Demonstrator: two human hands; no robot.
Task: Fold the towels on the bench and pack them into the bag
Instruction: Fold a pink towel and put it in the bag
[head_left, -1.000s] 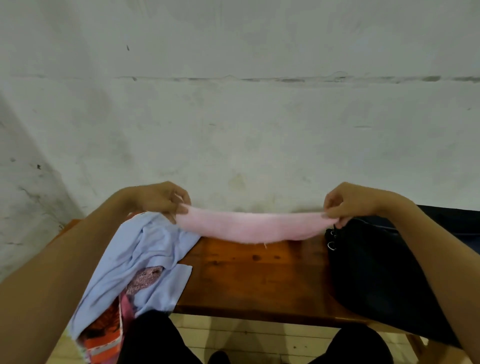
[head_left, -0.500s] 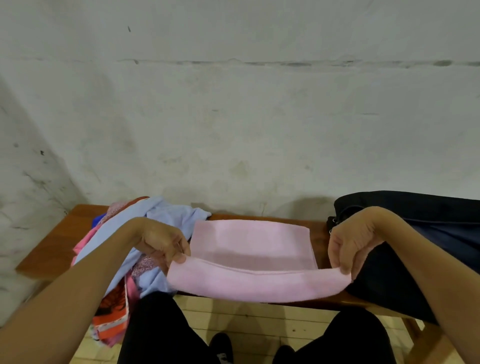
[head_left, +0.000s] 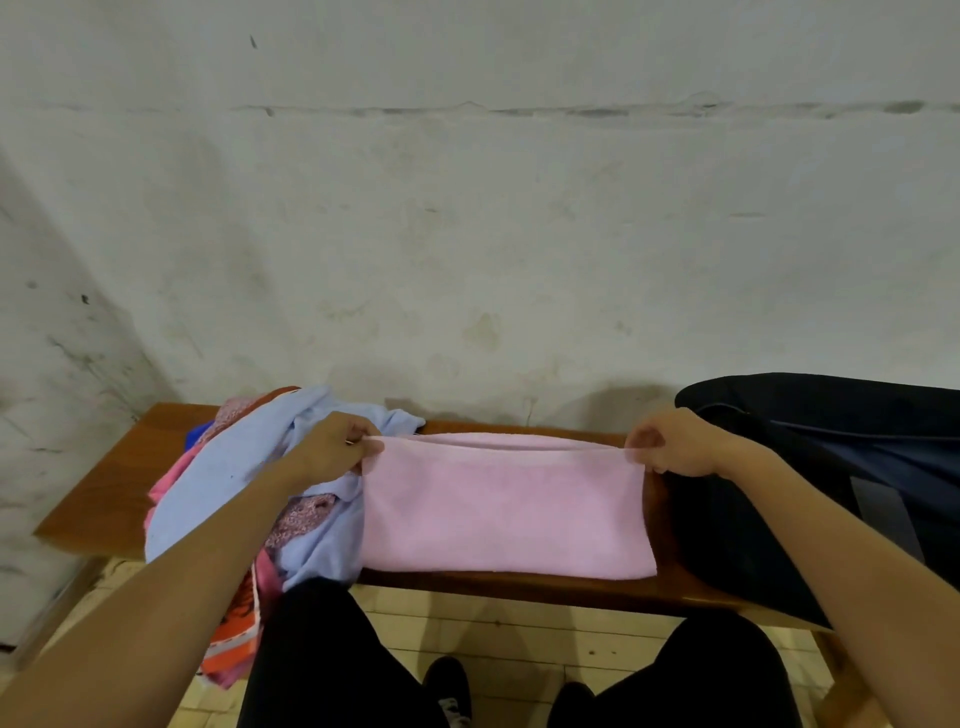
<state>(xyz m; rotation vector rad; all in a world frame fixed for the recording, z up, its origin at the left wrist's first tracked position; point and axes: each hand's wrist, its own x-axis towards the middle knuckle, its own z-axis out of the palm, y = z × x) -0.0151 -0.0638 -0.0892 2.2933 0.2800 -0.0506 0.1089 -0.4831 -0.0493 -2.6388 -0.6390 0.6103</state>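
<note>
A pink towel (head_left: 506, 512) lies folded over on the wooden bench (head_left: 93, 499), its doubled edge toward the wall. My left hand (head_left: 332, 447) pinches its far left corner. My right hand (head_left: 670, 441) pinches its far right corner. To the left sits a heap of towels (head_left: 234, 467), with a light blue one on top and pink, patterned and orange ones under it, some hanging off the front edge. A dark bag (head_left: 831, 467) lies on the bench at the right, touching the pink towel's right side.
A stained white wall (head_left: 467, 234) rises directly behind the bench. My legs in black trousers (head_left: 322, 660) stand against the bench's front edge, over a pale tiled floor (head_left: 519, 634). Bare wood shows at the bench's left end.
My hands carried the towel's near edge up and away to the far edge, folding it in half on the bench. The view has tilted slightly down.
</note>
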